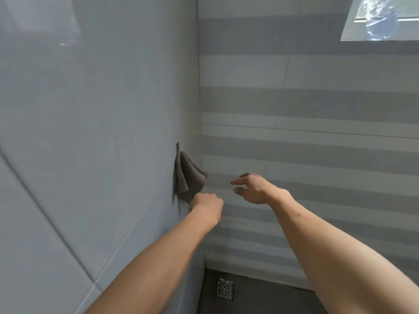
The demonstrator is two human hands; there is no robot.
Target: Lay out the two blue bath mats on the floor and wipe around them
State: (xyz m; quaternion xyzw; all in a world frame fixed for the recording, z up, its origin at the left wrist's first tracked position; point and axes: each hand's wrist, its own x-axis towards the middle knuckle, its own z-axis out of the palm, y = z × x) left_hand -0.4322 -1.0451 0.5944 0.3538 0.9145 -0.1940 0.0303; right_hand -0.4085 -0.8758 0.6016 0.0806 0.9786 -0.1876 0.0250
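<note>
A small grey-brown cloth [187, 175] hangs from a dark hook [177, 145] on the left wall, close to the corner. My left hand [206, 206] grips the cloth's lower edge with curled fingers. My right hand [254, 188] hovers just to the right of the cloth, in front of the striped wall, fingers loosely spread and holding nothing. No blue bath mat is in view.
The left wall [90, 132] is plain grey tile and the right wall [317, 143] has grey and white stripes. A square metal floor drain [225, 290] sits in the dark floor at the corner. A bright window reflection [381, 17] shows at the top right.
</note>
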